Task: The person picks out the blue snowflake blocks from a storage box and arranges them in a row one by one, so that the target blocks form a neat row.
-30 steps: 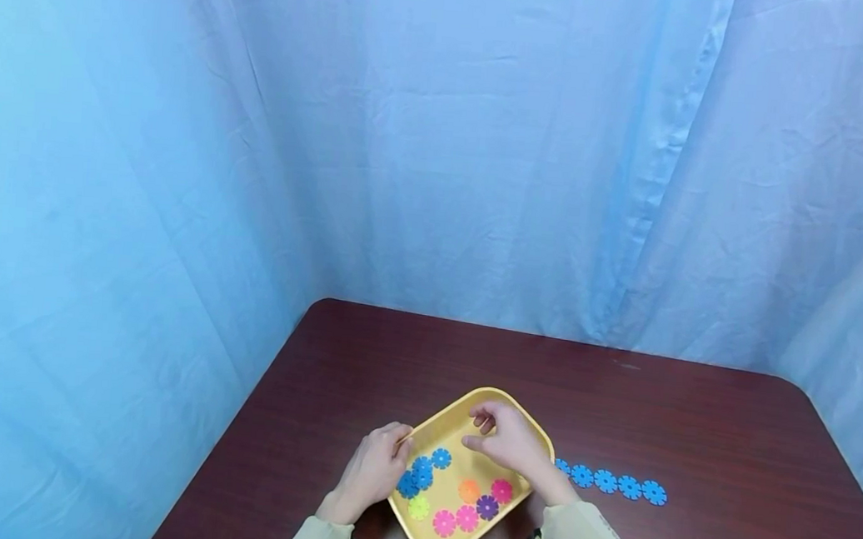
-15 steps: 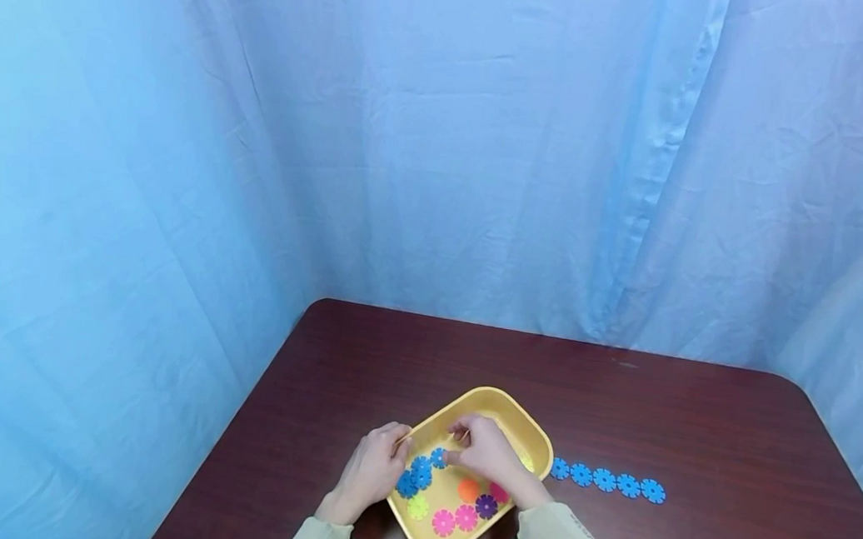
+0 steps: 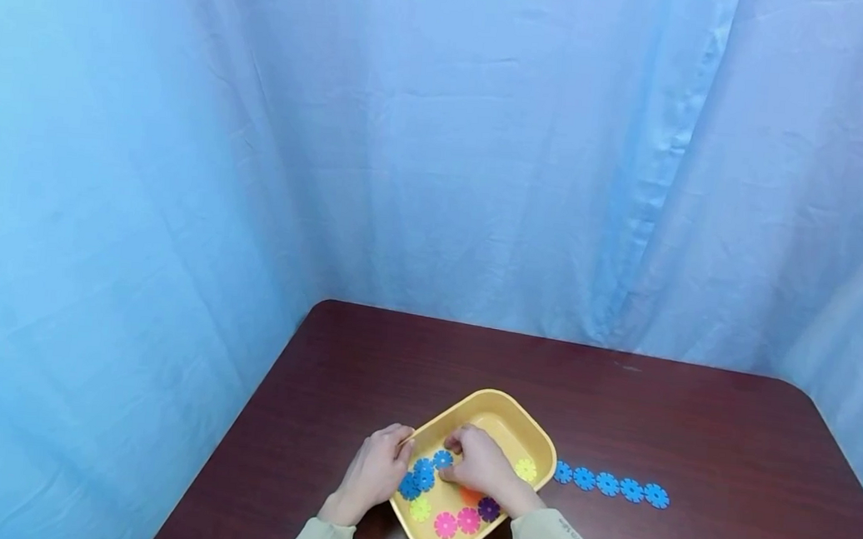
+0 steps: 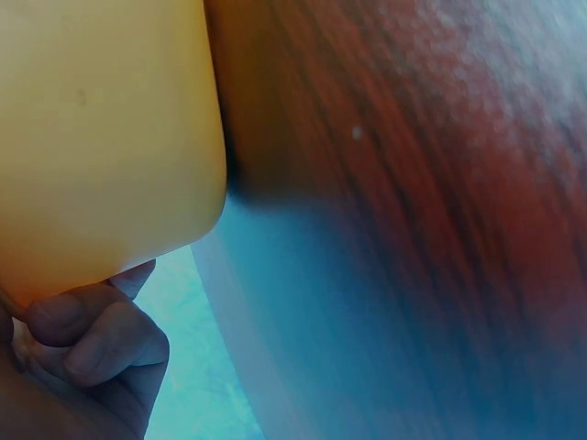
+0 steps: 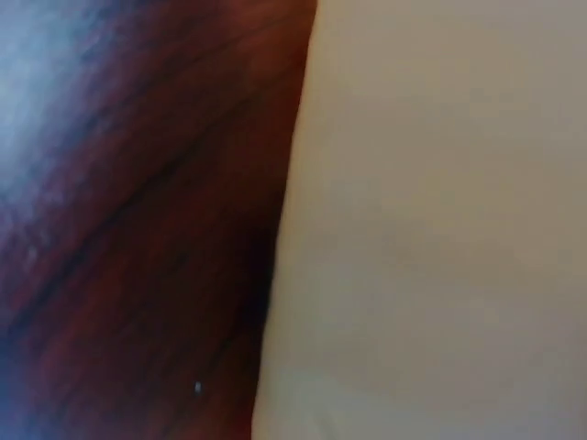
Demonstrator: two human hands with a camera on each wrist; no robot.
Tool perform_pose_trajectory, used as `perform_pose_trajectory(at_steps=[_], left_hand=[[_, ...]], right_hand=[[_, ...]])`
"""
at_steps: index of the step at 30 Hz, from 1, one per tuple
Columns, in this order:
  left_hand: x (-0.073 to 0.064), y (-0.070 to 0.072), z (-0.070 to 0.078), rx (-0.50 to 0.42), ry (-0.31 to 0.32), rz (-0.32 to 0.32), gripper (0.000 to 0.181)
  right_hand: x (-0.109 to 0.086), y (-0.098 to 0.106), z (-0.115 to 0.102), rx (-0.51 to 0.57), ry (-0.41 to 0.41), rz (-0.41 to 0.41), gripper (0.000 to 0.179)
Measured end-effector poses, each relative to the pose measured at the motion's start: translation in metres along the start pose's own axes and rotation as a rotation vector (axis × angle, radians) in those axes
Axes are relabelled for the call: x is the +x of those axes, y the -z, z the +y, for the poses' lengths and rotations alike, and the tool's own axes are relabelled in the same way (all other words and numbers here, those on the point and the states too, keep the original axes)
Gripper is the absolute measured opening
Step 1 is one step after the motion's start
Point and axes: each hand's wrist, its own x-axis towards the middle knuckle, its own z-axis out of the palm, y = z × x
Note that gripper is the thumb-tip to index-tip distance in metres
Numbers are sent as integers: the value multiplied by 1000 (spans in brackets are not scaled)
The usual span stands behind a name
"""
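My left hand [image 3: 376, 470] grips the left rim of a yellow plastic tray [image 3: 497, 401]. In the left wrist view, the fingers of the left hand [image 4: 101, 357] curl against the wall of the tray [image 4: 110, 137]. Inside the tray is my right hand [image 3: 484, 464], low over its floor, thumb and fingers parted. A blue notched disc [image 3: 442, 460] lies right at the fingertips. Several overlapping blue discs [image 3: 417, 481] sit to its left. The right wrist view shows no hand, only a pale surface [image 5: 431, 220] beside the table.
Also in the tray are two pink discs [image 3: 456, 522], a purple disc [image 3: 488, 509], a partly hidden orange disc [image 3: 471, 496] and two yellow discs [image 3: 526, 470]. A row of several blue discs [image 3: 608, 484] lies right of the tray on the dark red table [image 3: 691, 421].
My right hand has moved left and down inside the tray to the single blue disc, uncovering a yellow disc at the right side. The left hand keeps its hold on the rim.
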Motion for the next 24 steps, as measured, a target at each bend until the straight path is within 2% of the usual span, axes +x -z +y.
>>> perform_pose_trajectory(at_steps=[7, 16, 24], left_hand=[[0, -1, 2, -2, 0, 2, 12], [1, -1, 1, 1, 7, 3, 12], [0, -1, 2, 1, 28, -22, 14]], right_hand=[[0, -2, -1, -64, 12, 2, 36], [2, -3, -3, -33, 5, 1, 30], [1, -3, -5, -59, 24, 2, 27]])
